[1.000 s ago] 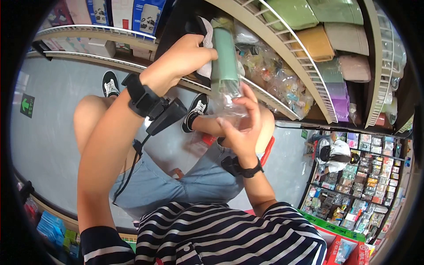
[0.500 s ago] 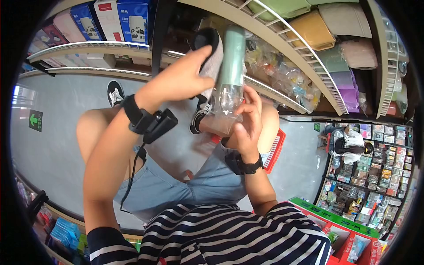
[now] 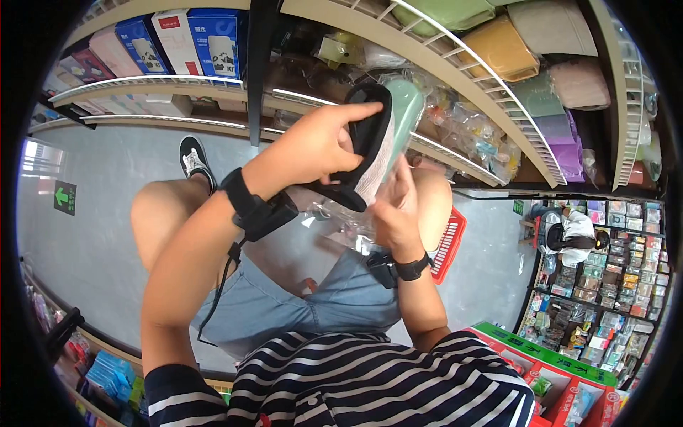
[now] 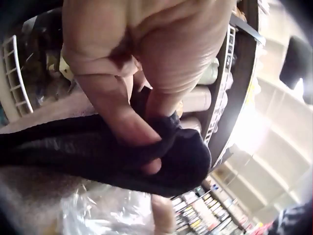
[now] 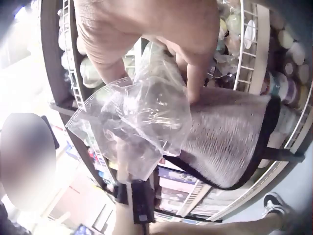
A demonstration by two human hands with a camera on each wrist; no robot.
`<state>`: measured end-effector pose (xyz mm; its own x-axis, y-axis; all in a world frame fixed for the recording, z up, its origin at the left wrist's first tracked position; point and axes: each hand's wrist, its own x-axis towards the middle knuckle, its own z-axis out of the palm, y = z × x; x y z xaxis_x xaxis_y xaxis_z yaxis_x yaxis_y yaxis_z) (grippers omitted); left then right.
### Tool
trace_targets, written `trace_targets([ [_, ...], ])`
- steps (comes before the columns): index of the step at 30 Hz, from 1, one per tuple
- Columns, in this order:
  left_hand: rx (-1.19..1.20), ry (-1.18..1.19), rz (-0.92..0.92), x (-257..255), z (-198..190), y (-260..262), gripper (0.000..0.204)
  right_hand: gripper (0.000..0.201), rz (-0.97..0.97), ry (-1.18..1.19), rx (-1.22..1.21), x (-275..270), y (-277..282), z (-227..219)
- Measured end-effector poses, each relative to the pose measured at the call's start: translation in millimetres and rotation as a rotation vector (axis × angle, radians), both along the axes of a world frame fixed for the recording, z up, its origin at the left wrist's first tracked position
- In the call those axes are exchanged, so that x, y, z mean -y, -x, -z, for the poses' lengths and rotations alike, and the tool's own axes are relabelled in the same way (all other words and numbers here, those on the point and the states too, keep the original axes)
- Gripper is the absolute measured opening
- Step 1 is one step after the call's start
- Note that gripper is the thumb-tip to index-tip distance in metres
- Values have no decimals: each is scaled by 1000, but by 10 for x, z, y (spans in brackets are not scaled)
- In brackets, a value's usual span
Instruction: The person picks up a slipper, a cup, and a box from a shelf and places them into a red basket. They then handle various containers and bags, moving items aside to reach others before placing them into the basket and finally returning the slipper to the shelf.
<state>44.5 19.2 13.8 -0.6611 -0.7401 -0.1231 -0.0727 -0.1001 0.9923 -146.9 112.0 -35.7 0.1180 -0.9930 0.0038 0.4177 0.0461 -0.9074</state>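
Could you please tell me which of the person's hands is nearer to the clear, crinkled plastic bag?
Right: the right hand holds the clear plastic bag, while the left hand is farther off, gripping the black-edged grey fabric item.

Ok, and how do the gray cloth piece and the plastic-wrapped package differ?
Color: the gray cloth piece has black trim, while the plastic-wrapped package is pale green inside. Covering: the gray cloth piece is bare, while the plastic-wrapped package has shiny clear plastic around it. Hold: the left hand grips the gray cloth piece; the right hand holds the plastic-wrapped package. Both are held up.
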Motion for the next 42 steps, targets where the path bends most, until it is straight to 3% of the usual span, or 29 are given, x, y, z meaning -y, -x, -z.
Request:
trace_targets([
  [2,135,396,-160,-22,129,82,76,98,19,28,6,-10,-61,66],
  [4,303,636,-323,-86,130,135,85,99,47,6,-119,-24,-53,63],
  [6,350,595,-306,-111,152,180,95,102,59,42,-162,-39,-36,76],
  [8,269,821,-472,-123,278,240,99,105,15,129,-214,-50,-10,60],
  [9,303,695,-346,-122,258,243,100,105,61,99,-356,-70,-2,94],
  [10,303,694,-348,-132,251,257,100,103,26,99,-435,-76,43,88],
  [12,-107,318,-337,-171,252,302,96,98,-23,-62,-359,-133,89,90],
  [15,-217,226,-383,-161,291,331,86,88,-164,-99,-286,-174,121,126],
  [18,-339,96,-348,-111,297,321,76,79,-101,-51,-246,-170,-1,36],
  [20,-491,-22,-319,-105,280,305,65,82,-104,34,-359,-120,25,104],
  [22,-461,9,-345,-123,233,295,59,86,-137,45,-254,-84,3,100],
  [26,-535,-58,-437,-164,239,353,55,90,-111,169,-479,-29,-19,64],
  [28,-579,-76,-486,-185,276,402,54,89,-78,150,-444,-51,-135,69],
  [30,-642,22,-590,-207,278,432,50,88,-42,131,-411,-49,-220,54],
  [31,-642,23,-592,-191,267,409,50,85,13,162,-528,-20,-247,40],
  [33,-451,307,-690,-151,228,345,49,81,66,194,-645,-11,-255,39],
  [34,-451,308,-690,-151,208,338,49,78,15,166,-635,-23,-248,56],
  [37,-565,231,-656,-125,166,316,46,72,-84,140,-608,-7,-185,59],
  [39,-639,4,-564,-87,190,245,43,67,-190,134,-603,34,-99,41],
  [40,-636,5,-566,-77,218,239,43,67,-192,135,-600,32,-88,14],
  [42,-624,-35,-606,-48,278,246,37,65,-273,-25,-390,30,-91,-80],
])
